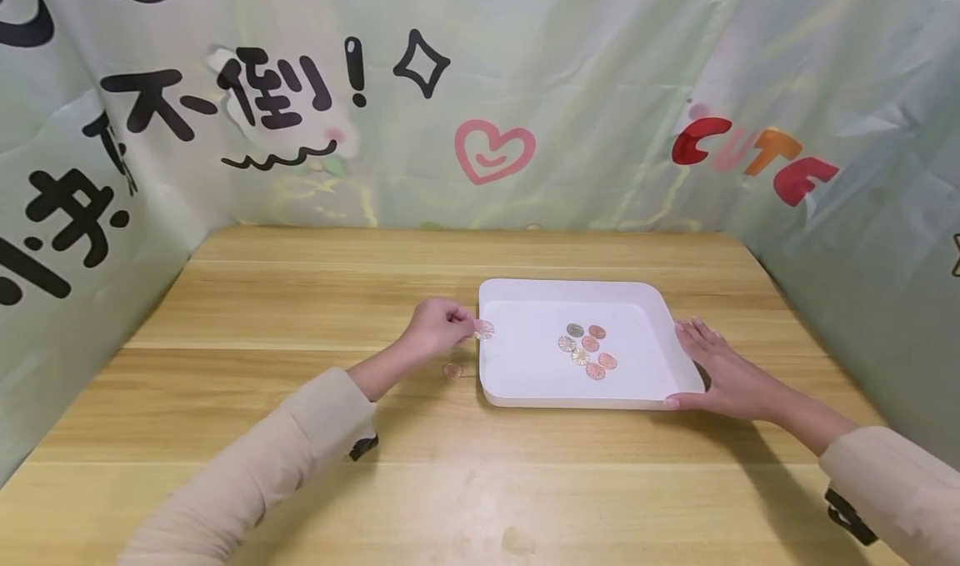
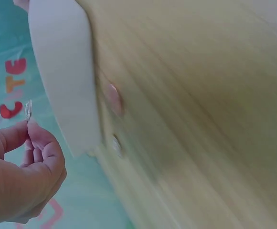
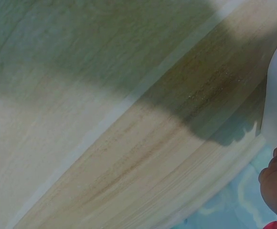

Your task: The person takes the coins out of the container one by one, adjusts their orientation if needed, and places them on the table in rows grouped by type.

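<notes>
1. White tray [image 1: 525,358] receiving discs: the step in hand is judged to be the carrying of one pinched disc [image 1: 486,330] over the tray's left rim.
2. Next move, as inferred: the left hand [image 1: 441,326] needs to travel inward, lower, and part thumb and finger above the tray's floor, while the tray is kept from sliding.
3. Left hand: thumb and forefinger meet on the pinched disc, which is lifted clear of the bench [image 1: 525,483].
4. Right hand [image 1: 723,374]: fingers extended along the tray's right wall, thumb at its near right corner; it apparently steadies the tray.
5. Seven discs [image 1: 590,344] lie loosely grouped near the middle of the tray, between the two hands.
6. Left wrist view: a pink disc [image 2: 113,99] and a paler disc [image 2: 117,145] lie on the bench just beside the tray's wall. The tray itself occupies the bench's right half, short of the far edge.
</notes>
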A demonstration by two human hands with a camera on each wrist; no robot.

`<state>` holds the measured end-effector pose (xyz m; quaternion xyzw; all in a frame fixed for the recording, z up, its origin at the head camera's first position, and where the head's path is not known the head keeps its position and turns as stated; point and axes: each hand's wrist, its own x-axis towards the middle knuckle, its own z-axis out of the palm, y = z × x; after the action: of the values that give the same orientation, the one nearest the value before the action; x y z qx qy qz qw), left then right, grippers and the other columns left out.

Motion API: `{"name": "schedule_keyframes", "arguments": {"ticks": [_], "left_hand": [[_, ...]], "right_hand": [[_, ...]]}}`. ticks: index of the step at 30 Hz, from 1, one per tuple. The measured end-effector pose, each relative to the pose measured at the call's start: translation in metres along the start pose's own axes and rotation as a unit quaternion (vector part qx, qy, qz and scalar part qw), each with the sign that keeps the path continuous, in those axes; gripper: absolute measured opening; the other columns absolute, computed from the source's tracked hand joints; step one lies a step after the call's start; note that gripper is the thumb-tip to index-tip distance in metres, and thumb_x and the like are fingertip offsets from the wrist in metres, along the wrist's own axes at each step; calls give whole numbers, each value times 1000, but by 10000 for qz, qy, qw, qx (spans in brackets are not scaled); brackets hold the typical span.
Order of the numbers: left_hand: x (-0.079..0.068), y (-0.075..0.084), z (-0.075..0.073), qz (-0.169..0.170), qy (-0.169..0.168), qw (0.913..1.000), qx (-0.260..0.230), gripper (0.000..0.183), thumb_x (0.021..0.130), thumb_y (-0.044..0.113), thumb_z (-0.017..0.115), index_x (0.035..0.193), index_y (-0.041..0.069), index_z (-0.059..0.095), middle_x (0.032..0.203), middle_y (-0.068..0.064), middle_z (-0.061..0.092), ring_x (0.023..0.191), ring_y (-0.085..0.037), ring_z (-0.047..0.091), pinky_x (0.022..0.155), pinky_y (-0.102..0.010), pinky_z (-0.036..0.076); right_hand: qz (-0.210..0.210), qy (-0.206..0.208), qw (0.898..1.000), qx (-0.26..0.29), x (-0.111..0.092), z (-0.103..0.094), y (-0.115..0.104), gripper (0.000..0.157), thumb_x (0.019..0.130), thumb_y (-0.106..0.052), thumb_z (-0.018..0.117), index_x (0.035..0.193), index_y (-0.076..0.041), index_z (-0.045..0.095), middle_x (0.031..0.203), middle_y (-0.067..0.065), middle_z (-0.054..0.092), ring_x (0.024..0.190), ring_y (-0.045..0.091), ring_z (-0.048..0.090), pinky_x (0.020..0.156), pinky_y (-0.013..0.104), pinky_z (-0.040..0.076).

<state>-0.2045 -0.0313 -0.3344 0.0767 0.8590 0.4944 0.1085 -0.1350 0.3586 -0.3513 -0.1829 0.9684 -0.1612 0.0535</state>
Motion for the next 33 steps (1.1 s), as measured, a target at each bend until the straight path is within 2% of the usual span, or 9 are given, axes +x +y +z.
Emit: {"name": "schedule_keyframes", "arguments": {"ticks": [5, 10, 19, 26, 28, 33], "left_hand": [[2, -18, -15, -22, 199, 9998, 75, 14, 86, 8, 62, 82, -5, 68, 76, -19, 67, 54, -8, 47, 50, -18, 38], [4, -36, -26, -94, 448, 9983, 373, 15, 85, 8, 63, 79, -4, 67, 70, -12, 65, 55, -8, 46, 50, -17, 37], [13, -61, -36, -742, 579, 9942, 522, 14, 87, 9, 63, 84, -4, 68, 80, -15, 69, 62, -10, 56, 54, -16, 44], [18, -64, -40, -1110, 571, 9895, 729, 15, 86, 10, 64, 81, -3, 69, 88, -16, 71, 64, -11, 58, 53, -15, 44], [19, -64, -41, -1123, 550, 9882, 880, 15, 85, 10, 65, 80, -3, 70, 88, -16, 71, 64, -12, 58, 52, -15, 43], [21, -61, -40, -1146, 612, 9835, 1262, 17, 83, 11, 67, 72, -2, 69, 73, -12, 69, 59, -11, 49, 51, -17, 39]], "right_hand": [[-7, -11, 10000, 5, 0, -1, -1, 108, 73, -46, 73, 142, 13, 14, 146, 36, 17, 141, 43, 1, 116, 39, -8], [27, -34, 10000, 40, 1, -2, -1, 108, 73, -46, 73, 142, 13, 14, 146, 35, 17, 141, 43, 1, 116, 44, -6], [-16, 16, 10000, 6, 2, -1, 0, 108, 72, -46, 74, 142, 13, 15, 146, 36, 18, 140, 44, 2, 116, 41, -8], [9, 13, 10000, 44, 2, -1, 0, 108, 73, -46, 74, 142, 12, 14, 146, 36, 17, 140, 44, 2, 116, 44, -6], [14, 11, 10000, 31, 2, -1, 1, 108, 73, -46, 74, 142, 12, 14, 146, 36, 17, 140, 44, 2, 116, 44, -6], [-8, 29, 10000, 48, 2, 0, 1, 108, 72, -45, 74, 142, 13, 15, 146, 37, 17, 140, 45, 2, 116, 44, -6]]}}
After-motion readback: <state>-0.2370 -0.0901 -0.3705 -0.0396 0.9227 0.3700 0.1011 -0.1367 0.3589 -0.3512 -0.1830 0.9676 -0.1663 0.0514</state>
